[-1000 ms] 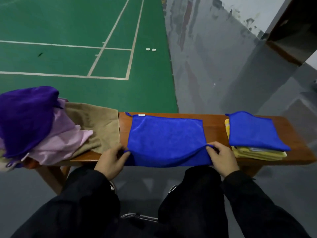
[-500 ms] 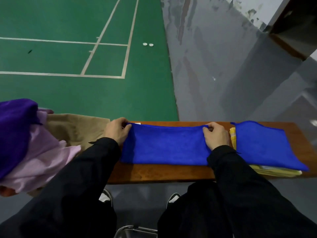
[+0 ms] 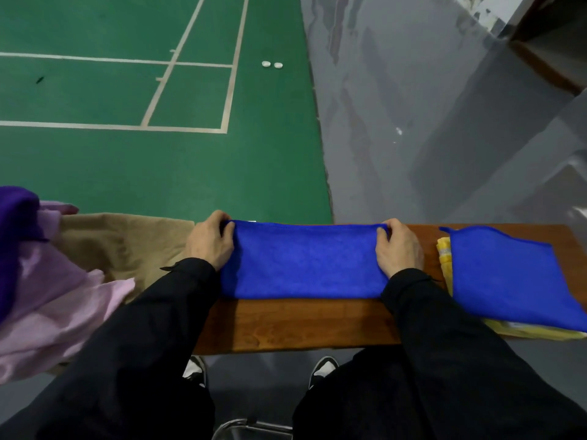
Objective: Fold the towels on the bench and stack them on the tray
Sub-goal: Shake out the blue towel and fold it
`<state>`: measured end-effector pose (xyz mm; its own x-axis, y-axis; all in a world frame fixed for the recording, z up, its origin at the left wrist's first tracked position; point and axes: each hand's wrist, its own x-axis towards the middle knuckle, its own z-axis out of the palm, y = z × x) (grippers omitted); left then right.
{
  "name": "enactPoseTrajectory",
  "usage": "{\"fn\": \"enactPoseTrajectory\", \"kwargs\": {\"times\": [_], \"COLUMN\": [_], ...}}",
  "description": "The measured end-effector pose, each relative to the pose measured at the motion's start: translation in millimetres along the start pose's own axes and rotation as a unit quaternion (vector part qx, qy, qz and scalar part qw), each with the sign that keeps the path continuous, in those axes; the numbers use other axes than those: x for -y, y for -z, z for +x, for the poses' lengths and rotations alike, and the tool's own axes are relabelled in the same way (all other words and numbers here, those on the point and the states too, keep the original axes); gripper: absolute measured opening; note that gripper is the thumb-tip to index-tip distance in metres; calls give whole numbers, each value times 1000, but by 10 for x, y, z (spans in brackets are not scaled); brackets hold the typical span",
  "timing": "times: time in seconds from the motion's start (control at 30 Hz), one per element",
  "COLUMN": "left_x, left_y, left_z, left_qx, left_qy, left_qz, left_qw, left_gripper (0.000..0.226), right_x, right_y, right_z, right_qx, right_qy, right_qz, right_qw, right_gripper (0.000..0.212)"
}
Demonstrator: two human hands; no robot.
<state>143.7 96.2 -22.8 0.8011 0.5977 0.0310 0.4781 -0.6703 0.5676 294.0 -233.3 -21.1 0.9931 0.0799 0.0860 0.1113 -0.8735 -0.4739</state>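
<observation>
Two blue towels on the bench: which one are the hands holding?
The blue towel in the middle, folded in half, with the left hand and right hand pinching its far corners. The other blue towel lies untouched on the yellow stack.

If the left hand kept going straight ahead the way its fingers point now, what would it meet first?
The left hand points away from the person, pinching the far-left corner of the blue towel at the bench's far edge. Past that edge nothing stands in line; only green court floor lies below, though depth is hard to judge.
</observation>
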Motion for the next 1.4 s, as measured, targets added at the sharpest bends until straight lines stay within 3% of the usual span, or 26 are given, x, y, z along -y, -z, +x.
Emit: {"fn": "enactPoseTrajectory", "kwargs": {"times": [0.23,0.33,0.43,0.5,0.57,0.63,0.7,0.77,0.9,0.97,1.07,1.17,1.3,1.4], "left_x": [44,112,91,14,-164,-319,-412,-422,-410,-384,-287,-153,-129,-200], "left_y": [-177,-271,-216,-159,-179,-364,-566,-670,-589,-527,-495,-494,-461,-334], "left_z": [95,116,116,10,-222,-467,-675,-769,-892,-1029,-1366,-1639,-1666,-1407], "left_qx": [-56,-61,-54,-110,-121,-29,78,121,155,165,164,139,107,28], "left_qy": [-8,-9,21,-45,-188,-277,-262,-224,-210,-201,-193,-189,-203,-198], "left_qz": [52,81,-11,12,94,139,197,248,285,280,260,249,223,159], "left_qw": [997,995,998,993,970,950,942,935,922,924,932,940,947,967], "left_gripper": [25,37,56,61,60,63,71,76,77,77,81,77,72,50], "right_x": [-82,-97,-112,-72,-15,33,84,126,115,70,-6,-17,4,18], "right_y": [-210,-258,-212,-109,-38,-58,-153,-228,-198,-128,-5,76,110,101], "right_z": [64,111,182,178,61,-189,-468,-673,-776,-750,-695,-619,-488,-412], "right_qx": [-53,-58,-24,-4,-23,-81,-119,-132,-107,-57,-24,-1,15,36], "right_qy": [8,-12,-53,-84,-22,136,278,340,259,135,-27,-40,11,48], "right_qz": [-59,-2,76,167,111,-21,-46,-27,27,70,112,124,91,85], "right_qw": [997,998,995,982,993,987,952,931,960,987,993,991,996,995], "right_gripper": [28,36,53,63,63,55,49,40,25,25,26,25,24,25]}}
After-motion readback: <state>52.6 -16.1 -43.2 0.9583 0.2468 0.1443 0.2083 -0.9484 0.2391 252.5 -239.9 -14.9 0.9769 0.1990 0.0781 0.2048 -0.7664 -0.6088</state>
